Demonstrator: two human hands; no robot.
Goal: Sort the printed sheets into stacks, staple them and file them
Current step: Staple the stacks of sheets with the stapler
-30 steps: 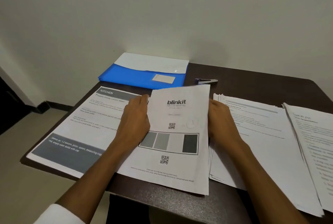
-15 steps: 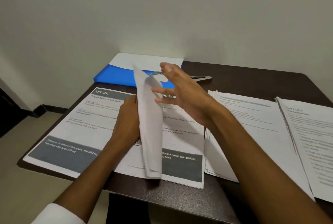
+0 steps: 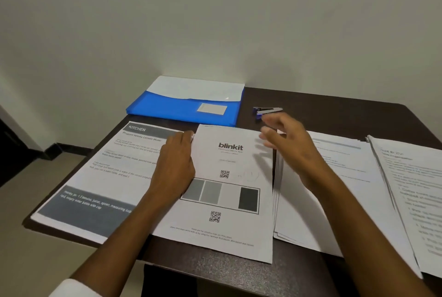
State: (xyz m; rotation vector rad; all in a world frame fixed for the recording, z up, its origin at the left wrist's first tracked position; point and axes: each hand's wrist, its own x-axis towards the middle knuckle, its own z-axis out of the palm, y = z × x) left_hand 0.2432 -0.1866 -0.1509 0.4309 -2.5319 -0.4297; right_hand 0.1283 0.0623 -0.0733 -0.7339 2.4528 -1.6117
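A stack topped by a blinkit sheet (image 3: 229,201) with grey bars and QR codes lies flat at the table's front middle. My left hand (image 3: 175,167) rests on its left edge, fingers at the top left corner. My right hand (image 3: 289,146) hovers blurred over the stack's upper right edge, fingers spread and holding nothing. A KITCHEN sheet stack (image 3: 105,174) lies to the left. Two more stacks of text sheets lie to the right, one (image 3: 344,177) beside the blinkit stack and one (image 3: 413,191) at the far right. A small stapler (image 3: 266,111) sits behind my right hand.
A blue file folder (image 3: 177,107) with a white flap lies at the back left against the wall. The dark table (image 3: 334,115) ends close in front, and the blinkit stack overhangs that edge slightly. Floor shows on the left.
The top sheets that my right hand had lifted and turned over half a second ago now lie flat again, blinkit page up. My right hand has let go and moved right.
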